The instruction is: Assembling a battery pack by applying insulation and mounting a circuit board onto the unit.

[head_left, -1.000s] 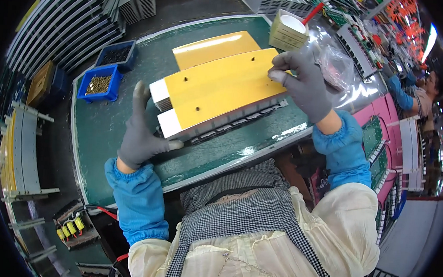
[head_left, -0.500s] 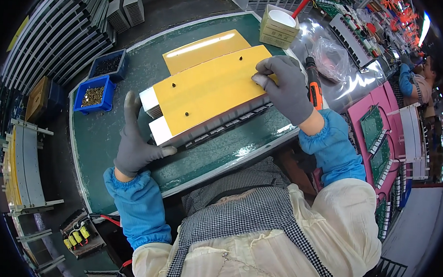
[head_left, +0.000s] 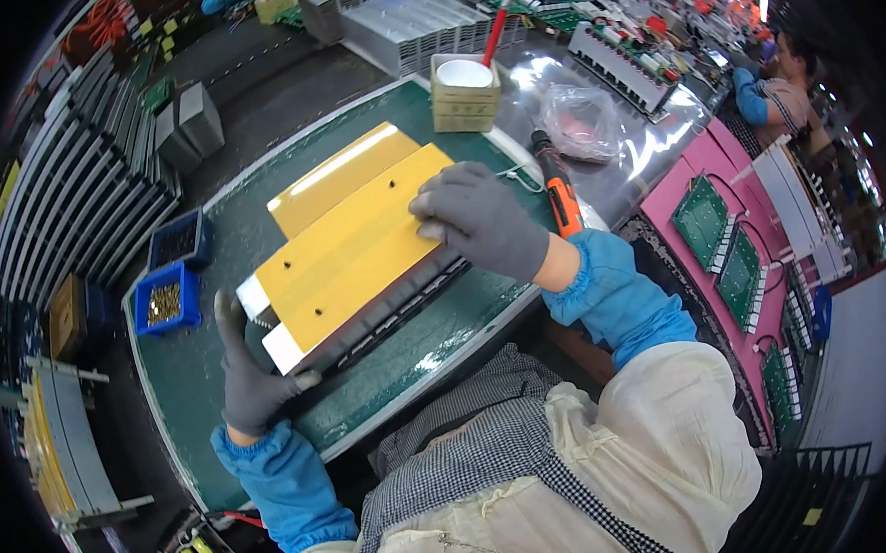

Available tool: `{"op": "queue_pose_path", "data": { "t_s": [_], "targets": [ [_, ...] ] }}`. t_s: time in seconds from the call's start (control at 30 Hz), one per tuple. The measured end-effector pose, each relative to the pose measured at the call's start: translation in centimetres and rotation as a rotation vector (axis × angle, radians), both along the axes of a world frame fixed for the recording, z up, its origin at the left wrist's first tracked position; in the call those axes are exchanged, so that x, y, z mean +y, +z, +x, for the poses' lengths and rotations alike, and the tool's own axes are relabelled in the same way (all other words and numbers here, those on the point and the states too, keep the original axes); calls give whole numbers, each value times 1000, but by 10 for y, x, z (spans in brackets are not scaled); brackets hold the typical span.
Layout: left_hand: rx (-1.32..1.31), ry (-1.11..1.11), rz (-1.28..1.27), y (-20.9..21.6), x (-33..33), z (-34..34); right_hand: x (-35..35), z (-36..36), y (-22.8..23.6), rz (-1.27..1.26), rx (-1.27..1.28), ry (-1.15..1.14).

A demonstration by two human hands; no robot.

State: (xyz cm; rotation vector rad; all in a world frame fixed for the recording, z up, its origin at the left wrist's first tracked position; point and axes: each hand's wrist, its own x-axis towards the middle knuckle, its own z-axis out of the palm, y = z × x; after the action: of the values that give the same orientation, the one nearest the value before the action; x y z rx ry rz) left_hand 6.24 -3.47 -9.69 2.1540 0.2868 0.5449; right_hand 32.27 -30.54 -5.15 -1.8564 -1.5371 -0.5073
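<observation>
A yellow sheet (head_left: 355,242) with several small black screws standing in it lies on top of a finned metal heatsink block (head_left: 381,310), whose pale end (head_left: 284,348) shows at the left. My left hand (head_left: 250,372), in a grey glove, is spread wide beside that end, thumb and fingers apart, the thumb close to the near corner. Over the right end of the sheet, my right hand (head_left: 481,218), gloved too, has its fingers bent and drawn together; whatever is between the fingertips is hidden. Behind the block lies a second yellow sheet (head_left: 343,176).
Left on the green table (head_left: 206,404) stand a blue bin (head_left: 166,300) of brass-coloured pieces and a bin (head_left: 181,241) of dark ones. An orange-black screwdriver (head_left: 560,193) lies to the right, near a carton (head_left: 464,102) holding a white cup. Circuit boards (head_left: 701,220) rest on pink sheeting; a co-worker (head_left: 773,94) sits beyond.
The view has turned, so the table and block appear lower and further left. Both hands keep about the same places at the block, and the right fingers are still bent over its right end.
</observation>
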Motion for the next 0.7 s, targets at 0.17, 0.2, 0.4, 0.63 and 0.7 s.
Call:
{"op": "queue_pose_path", "data": {
  "t_s": [0.17,0.2,0.4,0.63,0.7],
  "targets": [
    [-38,-43,-37,-8,1,3,-38,8,28,224,158,-159],
    [-37,-51,-69,-6,-1,3,-49,23,38,260,205,-260],
    [-56,-98,-132,-7,-1,15,-103,189,102,642,920,-255],
    [6,-75,-256,4,-15,6,-36,412,56,752,1547,-214],
    [26,-181,-279,-12,-7,24,-100,511,13,904,1640,-295]
  ]
}}
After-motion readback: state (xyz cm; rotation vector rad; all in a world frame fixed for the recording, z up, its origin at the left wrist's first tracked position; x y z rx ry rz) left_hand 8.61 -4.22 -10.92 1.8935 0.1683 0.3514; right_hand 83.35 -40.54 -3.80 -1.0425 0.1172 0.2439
